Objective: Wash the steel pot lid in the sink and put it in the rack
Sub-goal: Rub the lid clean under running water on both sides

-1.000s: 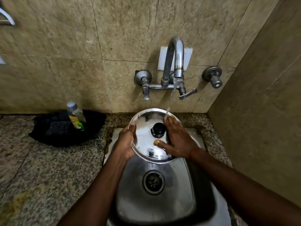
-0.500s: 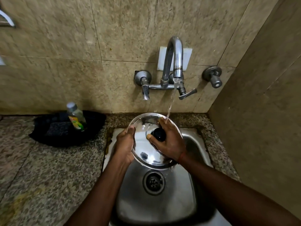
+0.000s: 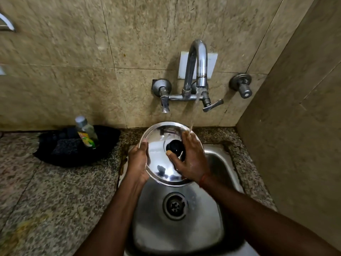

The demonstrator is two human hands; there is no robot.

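A round steel pot lid [image 3: 158, 157] with a black knob [image 3: 175, 146] is held tilted over the steel sink [image 3: 217, 163], top face toward me. My left hand [image 3: 137, 163] grips its left rim. My right hand [image 3: 191, 161] lies over the right half of the lid, fingers around the knob, thumb below it. Water from the tap [image 3: 198, 71] falls onto my right fingers and the lid's upper right edge. No rack is in view.
A black tray [image 3: 55, 156] on the granite counter [image 3: 55, 200] left of the sink holds a dish soap bottle [image 3: 85, 133] and a dark scrub pad [image 3: 65, 146]. The sink drain [image 3: 175, 206] lies below the lid. Tiled walls stand behind and at the right.
My right hand slid from lying flat beside the knob to wrapping around it. The lid has tilted and shifted a little under the running water. My left hand kept its grip.
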